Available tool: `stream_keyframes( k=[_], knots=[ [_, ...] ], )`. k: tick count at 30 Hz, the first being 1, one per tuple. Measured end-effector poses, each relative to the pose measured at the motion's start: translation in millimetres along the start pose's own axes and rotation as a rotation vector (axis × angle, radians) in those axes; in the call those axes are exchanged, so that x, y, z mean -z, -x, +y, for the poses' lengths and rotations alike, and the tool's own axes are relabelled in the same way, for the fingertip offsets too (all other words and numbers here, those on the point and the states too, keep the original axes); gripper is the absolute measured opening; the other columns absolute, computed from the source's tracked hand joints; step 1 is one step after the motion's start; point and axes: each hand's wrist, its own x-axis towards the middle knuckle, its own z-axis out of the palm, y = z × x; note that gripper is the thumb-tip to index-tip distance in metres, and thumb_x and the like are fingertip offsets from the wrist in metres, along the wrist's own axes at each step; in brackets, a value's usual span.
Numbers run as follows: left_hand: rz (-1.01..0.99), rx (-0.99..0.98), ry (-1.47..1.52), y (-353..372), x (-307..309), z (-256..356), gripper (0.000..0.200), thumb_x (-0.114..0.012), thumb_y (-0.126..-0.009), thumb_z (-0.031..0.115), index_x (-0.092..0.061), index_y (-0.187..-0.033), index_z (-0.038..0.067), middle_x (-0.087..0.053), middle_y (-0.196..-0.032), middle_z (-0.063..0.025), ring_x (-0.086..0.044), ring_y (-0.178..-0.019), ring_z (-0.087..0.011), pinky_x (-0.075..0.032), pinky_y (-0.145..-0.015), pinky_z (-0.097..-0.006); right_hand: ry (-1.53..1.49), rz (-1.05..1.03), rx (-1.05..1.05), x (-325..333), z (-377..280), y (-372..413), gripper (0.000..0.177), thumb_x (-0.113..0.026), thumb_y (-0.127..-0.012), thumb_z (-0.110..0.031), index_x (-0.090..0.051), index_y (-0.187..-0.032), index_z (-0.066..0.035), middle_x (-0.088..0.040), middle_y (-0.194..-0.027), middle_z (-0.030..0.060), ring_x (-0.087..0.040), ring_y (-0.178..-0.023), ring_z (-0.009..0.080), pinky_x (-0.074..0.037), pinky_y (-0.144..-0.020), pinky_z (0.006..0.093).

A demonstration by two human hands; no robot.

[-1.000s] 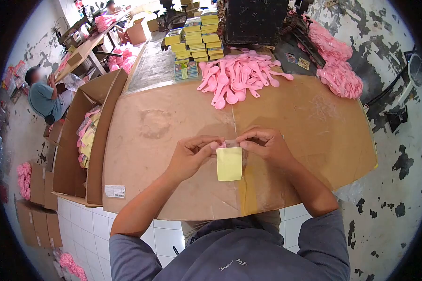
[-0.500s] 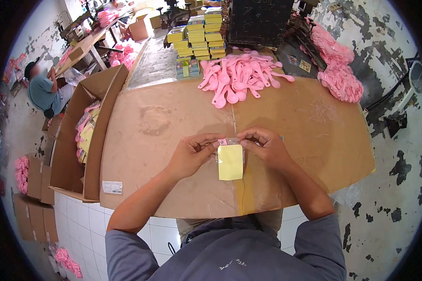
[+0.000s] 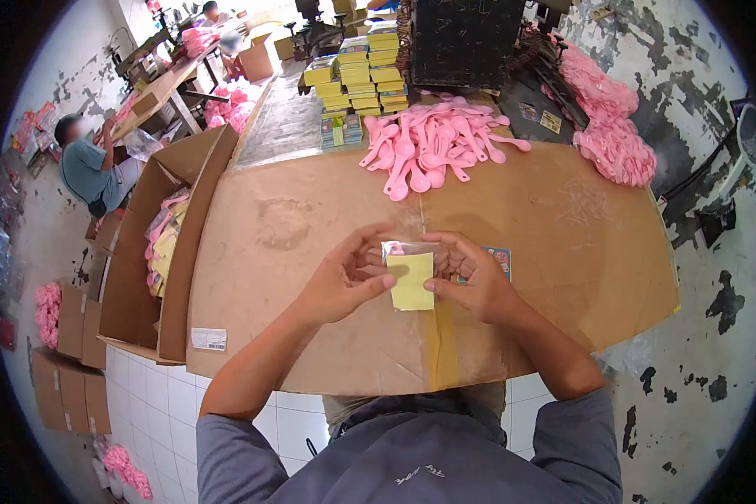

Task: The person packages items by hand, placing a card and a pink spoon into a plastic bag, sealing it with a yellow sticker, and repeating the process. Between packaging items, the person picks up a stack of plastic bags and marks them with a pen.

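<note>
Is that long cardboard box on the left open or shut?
Open: no lid covers the cardboard box, and pink and yellow items show inside.

I'm looking into a packing workshop, small and run by hand. A heap of pink spoons (image 3: 433, 151) and stacks of yellow-edged cards (image 3: 361, 76) supply the cardboard-topped desk (image 3: 260, 286), where a clear packet (image 3: 410, 281) is being handled. On my left, a big open carton (image 3: 195, 252) holds pink and yellow packets (image 3: 166, 244); further cartons (image 3: 67, 403) sit on the floor. I can see another person (image 3: 90, 172) seated at a long worktable (image 3: 164, 90), and pink bundles (image 3: 617, 155) piled against a wall (image 3: 689, 76) with badly flaking paint, which rules out a home for me.
</note>
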Motion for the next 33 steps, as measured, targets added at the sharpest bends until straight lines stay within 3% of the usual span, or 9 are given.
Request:
stream_keyframes(
  k=[5,7,11,13,15,18,21,28,33],
  knots=[
    [-0.129,0.158,-0.233,2.3,30.5,12.6,0.038,-0.073,-0.096,0.008,-0.062,-0.132,0.001,-0.073,-0.104,-0.0065,-0.069,-0.090,-0.0106,-0.058,-0.076,-0.0283,0.236,0.069,0.074,7.7,-16.0,7.3,0.057,-0.072,-0.092,-0.004,-0.049,-0.145,-0.003,-0.068,-0.112,0.0102,-0.067,-0.098,0.0164,-0.053,-0.083,0.0307],
    [0.028,0.070,-0.415,8.9,50.2,43.4,0.035,-0.073,-0.094,0.005,-0.064,-0.128,0.001,-0.073,-0.102,-0.0064,-0.070,-0.088,-0.0112,-0.058,-0.075,-0.0275,0.560,0.061,0.135,19.5,-31.4,16.1,0.053,-0.073,-0.091,-0.008,-0.053,-0.141,-0.004,-0.068,-0.114,0.0126,-0.067,-0.102,0.0243,-0.053,-0.089,0.0359],
    [0.579,-0.568,-1.188,34.6,128.4,107.0,0.032,-0.071,-0.091,-0.002,-0.066,-0.123,0.001,-0.071,-0.112,-0.0074,-0.070,-0.099,-0.0163,-0.059,-0.081,-0.0323,0.965,0.174,0.234,52.6,-48.0,50.2,0.042,-0.073,-0.089,-0.014,-0.063,-0.130,-0.006,-0.066,-0.120,0.0164,-0.061,-0.113,0.0384,-0.048,-0.101,0.0459],
    [0.823,-0.655,-1.140,56.6,174.4,126.4,0.031,-0.069,-0.093,0.000,-0.067,-0.124,0.001,-0.071,-0.118,-0.0114,-0.070,-0.104,-0.0203,-0.058,-0.085,-0.0340,1.023,0.280,0.139,69.1,-49.1,71.3,0.040,-0.074,-0.089,-0.015,-0.065,-0.126,-0.006,-0.065,-0.121,0.0167,-0.058,-0.118,0.0386,-0.045,-0.104,0.0468],
    [0.902,-0.719,-1.541,77.0,210.4,139.2,0.031,-0.063,-0.095,-0.004,-0.065,-0.125,0.001,-0.071,-0.116,-0.0138,-0.071,-0.105,-0.0235,-0.059,-0.084,-0.0352,1.073,0.372,0.055,78.3,-44.7,88.8,0.037,-0.074,-0.088,-0.015,-0.066,-0.123,-0.006,-0.064,-0.122,0.0166,-0.056,-0.121,0.0383,-0.044,-0.106,0.0472],
    [0.885,-0.218,-1.767,105.5,271.3,118.8,0.035,-0.062,-0.092,-0.004,-0.065,-0.126,-0.001,-0.069,-0.118,-0.0195,-0.070,-0.110,-0.0321,-0.057,-0.092,-0.0414,1.096,0.457,-0.005,87.3,-31.7,107.2,0.035,-0.075,-0.086,-0.014,-0.068,-0.119,-0.005,-0.064,-0.123,0.0158,-0.056,-0.122,0.0374,-0.043,-0.106,0.0470],
    [0.823,-0.112,-1.553,87.0,281.2,105.9,0.040,-0.063,-0.092,-0.001,-0.063,-0.132,-0.001,-0.069,-0.125,-0.0194,-0.069,-0.113,-0.0310,-0.054,-0.095,-0.0383,1.079,0.482,0.039,94.6,-16.4,112.2,0.036,-0.075,-0.085,-0.013,-0.067,-0.119,-0.005,-0.063,-0.125,0.0146,-0.055,-0.124,0.0368,-0.041,-0.108,0.0477],
    [0.515,-0.338,-1.271,-129.8,242.0,104.2,0.037,-0.071,-0.098,0.026,-0.068,-0.128,0.004,-0.072,-0.122,-0.0153,-0.069,-0.112,-0.0235,-0.054,-0.096,-0.0378,1.154,0.575,0.142,98.8,2.1,104.8,0.037,-0.074,-0.083,-0.012,-0.066,-0.118,-0.005,-0.060,-0.127,0.0153,-0.051,-0.131,0.0386,-0.038,-0.111,0.0510],
    [0.431,-0.465,-1.307,-314.6,221.3,111.4,0.045,-0.064,-0.101,0.040,-0.070,-0.120,0.000,-0.074,-0.113,-0.0192,-0.070,-0.111,-0.0306,-0.052,-0.098,-0.0381,1.099,0.623,0.125,107.9,8.3,105.8,0.034,-0.075,-0.084,-0.014,-0.066,-0.116,-0.005,-0.061,-0.126,0.0158,-0.052,-0.130,0.0389,-0.039,-0.110,0.0518]
  ],
)
